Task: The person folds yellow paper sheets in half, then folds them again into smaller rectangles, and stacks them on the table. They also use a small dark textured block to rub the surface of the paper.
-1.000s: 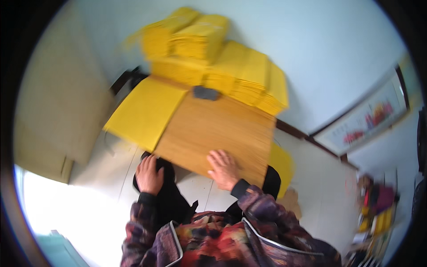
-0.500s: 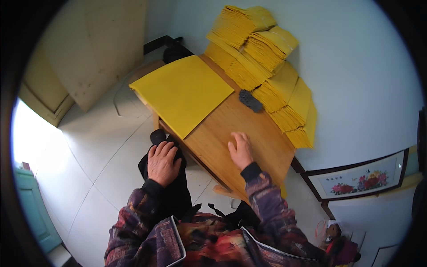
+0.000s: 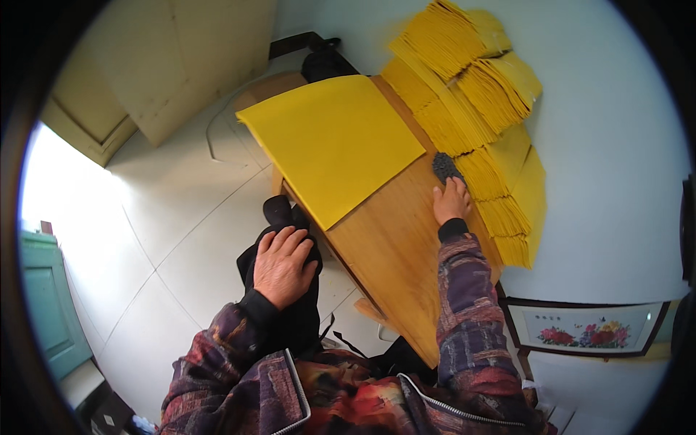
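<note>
My left hand [image 3: 287, 265] rests with fingers spread on my black-trousered leg [image 3: 278, 319], beside the wooden table's edge. My right hand [image 3: 451, 201] reaches across the table, its fingers closed over the near end of a dark grey, nubbly oblong pad [image 3: 445, 165]. The fingers hide that end; the exact kind of thing is unclear. Left of this hand, a large yellow sheet or flat stack of sheets [image 3: 330, 148] lies on the table, its left corner jutting past the edge.
Several bundles of folded yellow paper [image 3: 493, 163] are piled along the wall side of the wooden table [image 3: 395, 254]. A framed flower picture [image 3: 583, 330] stands at right. Pale boards [image 3: 174, 65] lean at upper left; a black bag [image 3: 322, 61] sits behind the table.
My right hand has moved forward and right from the bare tabletop to the grey pad. The left hand stays on my leg. The whole view has shifted a little.
</note>
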`<state>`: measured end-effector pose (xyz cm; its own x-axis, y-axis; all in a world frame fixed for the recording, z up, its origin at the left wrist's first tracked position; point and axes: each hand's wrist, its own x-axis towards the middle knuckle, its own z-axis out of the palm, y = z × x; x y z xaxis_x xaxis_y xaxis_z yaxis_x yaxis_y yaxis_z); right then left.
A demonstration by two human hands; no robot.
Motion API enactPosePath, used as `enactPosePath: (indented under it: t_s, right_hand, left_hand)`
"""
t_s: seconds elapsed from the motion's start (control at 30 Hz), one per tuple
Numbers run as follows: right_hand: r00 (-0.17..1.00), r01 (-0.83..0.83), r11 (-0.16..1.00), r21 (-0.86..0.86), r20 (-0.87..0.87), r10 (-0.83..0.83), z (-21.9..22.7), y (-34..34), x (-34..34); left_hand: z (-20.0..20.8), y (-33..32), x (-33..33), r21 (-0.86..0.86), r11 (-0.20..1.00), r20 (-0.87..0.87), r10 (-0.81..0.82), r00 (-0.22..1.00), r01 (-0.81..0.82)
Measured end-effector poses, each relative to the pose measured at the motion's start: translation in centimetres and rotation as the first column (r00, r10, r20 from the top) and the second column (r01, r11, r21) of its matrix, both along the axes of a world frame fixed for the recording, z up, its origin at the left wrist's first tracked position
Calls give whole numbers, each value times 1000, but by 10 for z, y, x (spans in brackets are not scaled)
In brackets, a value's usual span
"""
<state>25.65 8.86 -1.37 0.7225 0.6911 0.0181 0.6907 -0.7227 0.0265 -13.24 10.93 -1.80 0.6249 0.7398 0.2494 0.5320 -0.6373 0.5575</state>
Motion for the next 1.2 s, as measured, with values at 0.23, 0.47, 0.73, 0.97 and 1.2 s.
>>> enactPosePath:
  t_s: [0.23, 0.47, 0.73, 0.97, 1.2]
  right_hand:
    - [918, -373, 888, 269, -31, 395, 32, 3, -47]
    - [609, -767, 592, 245, -13, 793, 28, -4, -166]
    - [540, -790, 570, 224, -185, 821, 26, 23, -161]
    - [476, -829, 491, 266, -125, 871, 18, 26, -148]
    - [449, -841, 434, 324, -29, 893, 18, 28, -149]
  left_hand:
    - [-2, -2, -9, 8, 1000, 13, 9, 1000, -9]
    - [-10, 30, -4, -466, 883, 286, 199, 937, -45]
    - [-20, 110, 12, -349, 930, 247, 210, 946, -115]
    - [-29, 119, 21, -420, 907, 237, 121, 964, -11]
    - [-22, 129, 8, -495, 869, 226, 117, 967, 10]
